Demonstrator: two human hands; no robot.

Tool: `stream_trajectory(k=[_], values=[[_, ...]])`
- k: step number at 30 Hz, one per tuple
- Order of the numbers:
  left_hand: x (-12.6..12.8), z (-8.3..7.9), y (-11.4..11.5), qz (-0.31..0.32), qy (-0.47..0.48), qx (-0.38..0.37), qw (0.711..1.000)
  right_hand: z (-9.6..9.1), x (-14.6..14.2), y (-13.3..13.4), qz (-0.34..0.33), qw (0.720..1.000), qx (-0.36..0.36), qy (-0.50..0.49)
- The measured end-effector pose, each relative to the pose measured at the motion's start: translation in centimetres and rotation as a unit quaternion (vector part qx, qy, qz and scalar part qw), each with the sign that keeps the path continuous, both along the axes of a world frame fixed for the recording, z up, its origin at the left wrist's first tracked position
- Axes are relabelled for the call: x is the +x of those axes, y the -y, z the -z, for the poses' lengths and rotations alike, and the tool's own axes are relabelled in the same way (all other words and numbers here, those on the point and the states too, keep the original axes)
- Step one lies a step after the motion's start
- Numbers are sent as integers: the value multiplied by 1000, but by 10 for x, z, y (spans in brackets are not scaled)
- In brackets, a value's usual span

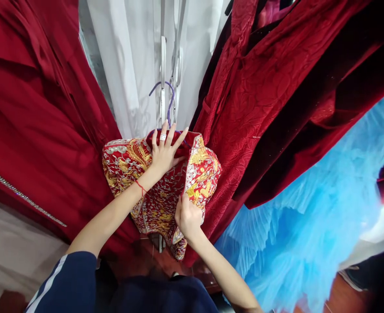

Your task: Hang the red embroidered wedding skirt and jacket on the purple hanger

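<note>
A red jacket [162, 213] with gold and silver embroidery hangs in front of me on a purple hanger [171, 98]. My left hand [164, 152] lies at its collar opening with the fingers spread, a ring on one finger and a red string at the wrist. Lower on the right, my right hand [188, 215] is closed around the jacket's front edge, which has a pale trim. The hanger's hook rises above the collar beside a white metal rail; whether it rests on that rail I cannot tell. The hanger's shoulders are mostly hidden inside the jacket.
Long red garments [42, 108] hang close on the left, and a patterned red dress [260, 100] on the right. White cloth [114, 56] hangs behind the rail [163, 104]. A blue pleated gown [296, 226] spreads at the lower right, above a reddish floor [345, 295].
</note>
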State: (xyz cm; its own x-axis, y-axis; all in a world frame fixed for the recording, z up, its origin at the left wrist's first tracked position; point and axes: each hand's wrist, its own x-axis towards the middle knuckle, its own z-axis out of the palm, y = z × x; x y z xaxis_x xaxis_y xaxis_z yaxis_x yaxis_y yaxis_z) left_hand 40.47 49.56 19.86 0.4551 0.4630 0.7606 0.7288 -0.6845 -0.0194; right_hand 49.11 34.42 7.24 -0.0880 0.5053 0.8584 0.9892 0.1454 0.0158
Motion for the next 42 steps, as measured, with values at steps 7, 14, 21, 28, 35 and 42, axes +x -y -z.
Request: stream_trajectory(k=[7, 14, 21, 28, 35, 42], values=[[0, 2, -6, 9, 29, -2, 1000, 2, -51, -10, -10, 995, -66, 69], [-3, 1, -10, 26, 10, 7, 1000, 18, -40, -56, 77, 968, -226, 78], [-7, 1, -16, 16, 7, 20, 1000, 17, -69, -26, -40, 991, -113, 58], [-29, -10, -12, 50, -55, 16, 997, 52, -17, -40, -50, 988, -138, -38], [-37, -23, 17, 30, -83, 10, 996, 77, 3, -51, 47, 987, -149, -22], [-41, -21, 8, 35, -74, 36, 996, 75, -13, -30, -15, 982, -187, -12]])
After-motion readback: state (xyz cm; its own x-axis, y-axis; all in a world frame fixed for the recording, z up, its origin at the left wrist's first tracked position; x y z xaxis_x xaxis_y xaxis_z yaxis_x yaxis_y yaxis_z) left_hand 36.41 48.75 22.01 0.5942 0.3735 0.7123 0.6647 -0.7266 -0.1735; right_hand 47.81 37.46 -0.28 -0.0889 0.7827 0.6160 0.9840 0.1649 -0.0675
